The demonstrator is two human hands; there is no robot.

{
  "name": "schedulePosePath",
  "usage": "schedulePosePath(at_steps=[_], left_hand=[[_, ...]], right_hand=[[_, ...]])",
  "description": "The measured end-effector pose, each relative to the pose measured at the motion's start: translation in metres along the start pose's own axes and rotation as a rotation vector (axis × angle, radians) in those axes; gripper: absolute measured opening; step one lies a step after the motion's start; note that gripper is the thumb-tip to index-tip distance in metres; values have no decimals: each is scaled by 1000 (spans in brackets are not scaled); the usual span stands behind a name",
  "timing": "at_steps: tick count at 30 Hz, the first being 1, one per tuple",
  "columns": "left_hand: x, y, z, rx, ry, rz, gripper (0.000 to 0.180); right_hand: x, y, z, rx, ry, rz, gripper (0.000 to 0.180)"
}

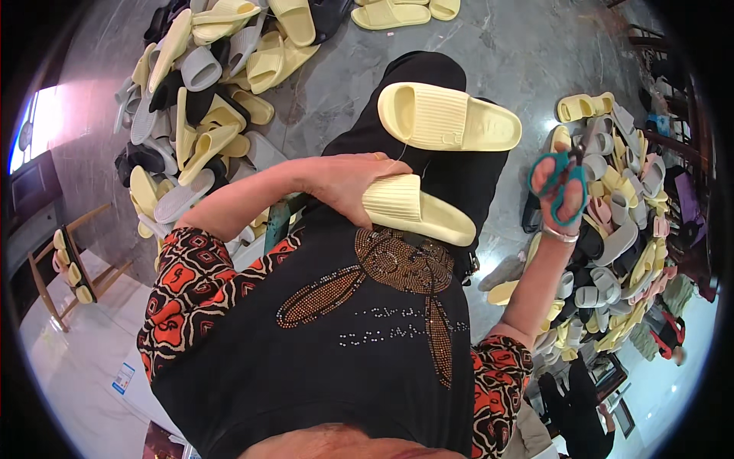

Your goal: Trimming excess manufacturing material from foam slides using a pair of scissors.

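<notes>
Across my lap lies a pale yellow slide sandal (459,122), its ribbed strap facing up. A second yellow slide sandal (417,210) rests nearer my belly, and my left hand (352,183) grips it around the strap end. A thin thread seems to run between the two sandals near my left fingers. Out to the right, my right hand (562,200) is raised over the floor with its fingers through the handles of teal-handled scissors (572,182). The blades point away from me, and whether they are spread is hard to make out.
A big heap of yellow, grey and black slides (202,115) covers the floor at the left. Another heap (612,252) lies at the right. More yellow slides (390,14) sit at the far edge. A wooden stool (73,268) stands far left; another person (577,409) is at lower right.
</notes>
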State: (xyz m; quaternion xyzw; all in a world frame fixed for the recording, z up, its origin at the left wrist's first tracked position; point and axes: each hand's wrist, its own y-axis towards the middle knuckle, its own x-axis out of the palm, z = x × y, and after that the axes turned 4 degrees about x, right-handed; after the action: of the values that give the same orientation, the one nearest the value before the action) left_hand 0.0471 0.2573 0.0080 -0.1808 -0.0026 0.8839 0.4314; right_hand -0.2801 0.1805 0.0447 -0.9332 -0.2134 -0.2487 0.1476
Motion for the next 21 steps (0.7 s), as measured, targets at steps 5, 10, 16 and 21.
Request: schedulePosePath(at_steps=[5, 10, 16, 21], left_hand=[[-42, -34, 2, 59, -402, -35, 90], [-73, -92, 8, 127, -552, 308, 99], [-84, -110, 8, 44, -249, 871, 94], [-85, -80, 0, -2, 85, 817, 88]], right_hand=[[8, 25, 20, 91, -539, 307, 41], [48, 51, 74, 25, -580, 328, 40], [42, 54, 74, -150, -986, 394, 42], [-37, 8, -1, -368, -733, 584, 52]])
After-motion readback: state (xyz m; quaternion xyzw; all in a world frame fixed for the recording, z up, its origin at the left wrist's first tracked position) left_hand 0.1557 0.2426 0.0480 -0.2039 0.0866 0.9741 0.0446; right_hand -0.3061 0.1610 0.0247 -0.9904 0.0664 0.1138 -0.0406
